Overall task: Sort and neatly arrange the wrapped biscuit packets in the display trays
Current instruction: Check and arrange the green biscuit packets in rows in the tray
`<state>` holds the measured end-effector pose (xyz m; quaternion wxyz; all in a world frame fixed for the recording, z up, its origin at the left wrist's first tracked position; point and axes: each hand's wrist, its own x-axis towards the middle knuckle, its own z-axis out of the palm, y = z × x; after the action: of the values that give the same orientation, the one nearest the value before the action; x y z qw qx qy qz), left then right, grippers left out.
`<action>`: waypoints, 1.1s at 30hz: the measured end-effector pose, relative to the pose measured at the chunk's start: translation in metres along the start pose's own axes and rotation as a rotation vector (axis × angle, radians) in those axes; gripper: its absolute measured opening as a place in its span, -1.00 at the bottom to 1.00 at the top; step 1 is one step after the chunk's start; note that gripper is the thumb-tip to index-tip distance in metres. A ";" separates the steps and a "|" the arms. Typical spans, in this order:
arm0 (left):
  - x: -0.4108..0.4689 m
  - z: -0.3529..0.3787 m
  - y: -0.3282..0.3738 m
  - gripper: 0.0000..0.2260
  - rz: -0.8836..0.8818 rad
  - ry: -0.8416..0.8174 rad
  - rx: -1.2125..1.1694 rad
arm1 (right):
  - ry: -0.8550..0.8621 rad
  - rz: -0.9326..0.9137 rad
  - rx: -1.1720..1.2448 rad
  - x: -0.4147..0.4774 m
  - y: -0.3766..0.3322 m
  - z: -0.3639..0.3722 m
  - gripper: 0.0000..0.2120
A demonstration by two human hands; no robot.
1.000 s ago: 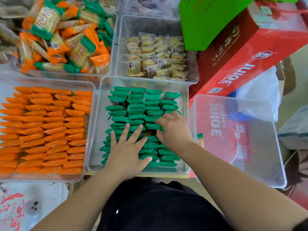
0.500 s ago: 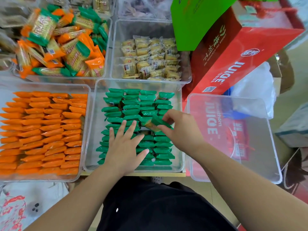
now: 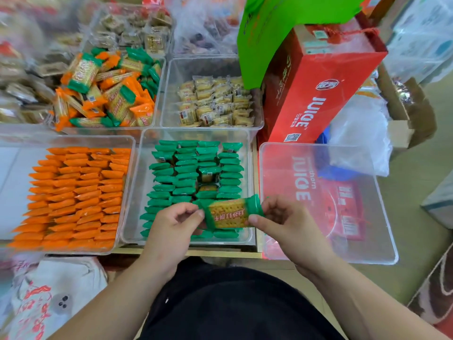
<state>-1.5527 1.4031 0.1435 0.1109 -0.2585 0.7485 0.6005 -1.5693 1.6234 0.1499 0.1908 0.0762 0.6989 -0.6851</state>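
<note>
You are standing at a shop counter point(image 3: 196, 253) crowded with clear plastic trays, and a red juice box point(image 3: 326, 94) is leaning under a green carton flap point(image 3: 282, 28) to your right, with a white plastic bag point(image 3: 360, 133) lying beside it. Orange packets point(image 3: 78, 197) are lying in tight overlapping rows in the left tray point(image 3: 14, 182), and green packets point(image 3: 186, 177) are sitting in rows in the middle tray point(image 3: 139, 185), right in front of you. You are holding one green-ended biscuit packet point(image 3: 230, 214) level above the near rows of that middle tray, its flat face turned up so the cracker and the red lettering are showing. Your left hand point(image 3: 171, 227) is pinching the packet's left crimped end between thumb and forefinger, with the other fingers curling under. Your right hand point(image 3: 286, 224) is pinching the right end, the thumb pressing along the packet's near edge and the fingers curling behind it. In the green rows beyond the packet, two packets are lying face up in the third column, breaking the pattern. Behind the middle tray, pale yellow packets point(image 3: 215, 101) are sitting in another tray, and to its left a loose heap of mixed orange and green packets point(image 3: 107, 89) is filling a further one. To your right, a clear tray point(image 3: 382, 217) is resting just beside the middle one, and red printed packaging is showing through its floor. Your black clothing point(image 3: 232, 303) is filling the bottom of the view.
</note>
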 end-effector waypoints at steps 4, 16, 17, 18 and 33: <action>-0.019 -0.003 0.007 -0.90 -0.014 -0.002 -0.045 | -0.121 0.087 0.144 -0.008 0.003 -0.006 -0.80; -0.055 -0.013 0.041 -0.86 0.090 -0.222 -0.343 | -0.311 0.270 0.839 -0.016 0.018 -0.012 -0.58; -0.054 -0.013 0.041 -0.87 0.080 -0.215 -0.351 | -0.313 0.262 0.840 -0.017 0.016 -0.013 -0.59; -0.053 -0.014 0.040 -0.89 0.068 -0.205 -0.359 | -0.311 0.251 0.835 -0.018 0.013 -0.015 -0.59; -0.058 -0.014 0.038 -0.63 0.142 -0.117 -0.326 | -0.165 0.075 0.510 -0.034 -0.021 -0.023 -0.73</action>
<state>-1.5214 1.4102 0.2065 0.0685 -0.1844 0.6499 0.7341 -1.5495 1.6505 0.1823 0.2468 0.0915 0.4825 -0.8354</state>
